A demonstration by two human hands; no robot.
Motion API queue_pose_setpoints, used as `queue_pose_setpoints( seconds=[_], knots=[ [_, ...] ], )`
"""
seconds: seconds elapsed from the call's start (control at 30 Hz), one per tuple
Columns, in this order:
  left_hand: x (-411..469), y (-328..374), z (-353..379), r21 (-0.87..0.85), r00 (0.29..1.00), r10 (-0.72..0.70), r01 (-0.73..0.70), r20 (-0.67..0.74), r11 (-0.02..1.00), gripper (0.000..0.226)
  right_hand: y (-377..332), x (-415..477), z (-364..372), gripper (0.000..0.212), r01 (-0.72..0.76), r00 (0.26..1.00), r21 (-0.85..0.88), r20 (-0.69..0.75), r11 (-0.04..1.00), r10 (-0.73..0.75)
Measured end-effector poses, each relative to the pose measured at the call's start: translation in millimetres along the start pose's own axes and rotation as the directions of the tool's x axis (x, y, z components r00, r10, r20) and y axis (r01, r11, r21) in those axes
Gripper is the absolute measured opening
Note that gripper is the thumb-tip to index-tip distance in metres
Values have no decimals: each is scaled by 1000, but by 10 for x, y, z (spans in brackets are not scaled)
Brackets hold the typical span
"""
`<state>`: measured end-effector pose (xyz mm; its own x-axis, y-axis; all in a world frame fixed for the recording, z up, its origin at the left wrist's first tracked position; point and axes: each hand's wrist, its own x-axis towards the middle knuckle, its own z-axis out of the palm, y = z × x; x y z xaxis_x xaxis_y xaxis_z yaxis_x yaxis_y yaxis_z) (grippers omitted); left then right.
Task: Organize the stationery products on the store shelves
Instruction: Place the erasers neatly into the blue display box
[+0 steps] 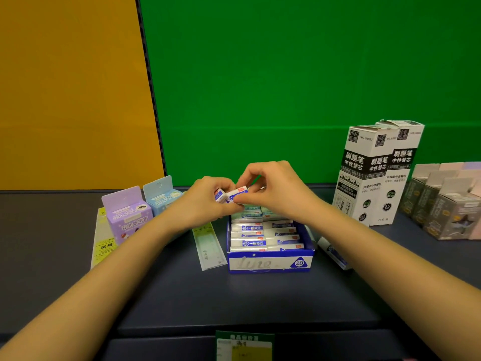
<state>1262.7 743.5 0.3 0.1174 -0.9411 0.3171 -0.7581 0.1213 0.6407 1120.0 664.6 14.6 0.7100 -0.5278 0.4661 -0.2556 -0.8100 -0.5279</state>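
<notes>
two hands, two erasers over the box

two tall refill cartons (374,173) stand right on the shelf (260,295). at centre, the blue display box (269,261) holds erasers in flat rows, likely to face labels up. just above its back, the left hand (205,201) pinches one eraser (220,195); the right hand (276,188) pinches another eraser (238,192), probably to slot them in.

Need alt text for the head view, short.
Left hand and right hand hold small white-and-blue erasers above an open blue eraser box on a dark shelf, tall white refill boxes to the right.
</notes>
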Motion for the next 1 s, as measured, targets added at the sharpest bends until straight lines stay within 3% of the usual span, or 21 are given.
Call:
queue_pose_setpoints(
  seconds=[0.2, 0.3, 0.4, 0.5, 0.6, 0.73, 0.83, 1.0],
  knots=[
    [-16, 45, 5, -13, 1000, 21, -22, -22, 1000, 12, 25, -71, -155, 18, -57, 991, -72, 114, 996, 65],
    [-21, 67, 29, 1, 998, 55, -55, -33, 998, 13, 37, -81, -165, 19, -189, 971, 109, 165, 976, 170],
    [-16, 66, 51, 14, 995, 88, -87, -47, 996, 16, 52, -90, -182, 11, -343, 923, 299, 284, 890, 260],
    [-23, 62, 65, 25, 994, 99, -98, -49, 995, 22, 24, -121, -240, 7, -411, 879, 326, 387, 851, 277],
    [-19, 52, 45, 21, 991, 119, -117, -70, 993, 22, 61, -162, -343, 19, -351, 899, 219, 349, 910, 263],
    [4, 2, 3, -5, 990, 83, -84, -114, 996, 11, 180, -305, -423, 25, -175, 942, -180, 254, 968, 217],
    [10, -20, 0, 2, 990, 72, -72, -118, 997, 4, 243, -431, -368, 26, -125, 957, -238, 228, 963, 180],
    [2, -12, -5, 1, 992, 42, -42, -117, 999, 15, 325, -467, -288, 18, -71, 982, -302, 144, 951, 119]
  ],
)
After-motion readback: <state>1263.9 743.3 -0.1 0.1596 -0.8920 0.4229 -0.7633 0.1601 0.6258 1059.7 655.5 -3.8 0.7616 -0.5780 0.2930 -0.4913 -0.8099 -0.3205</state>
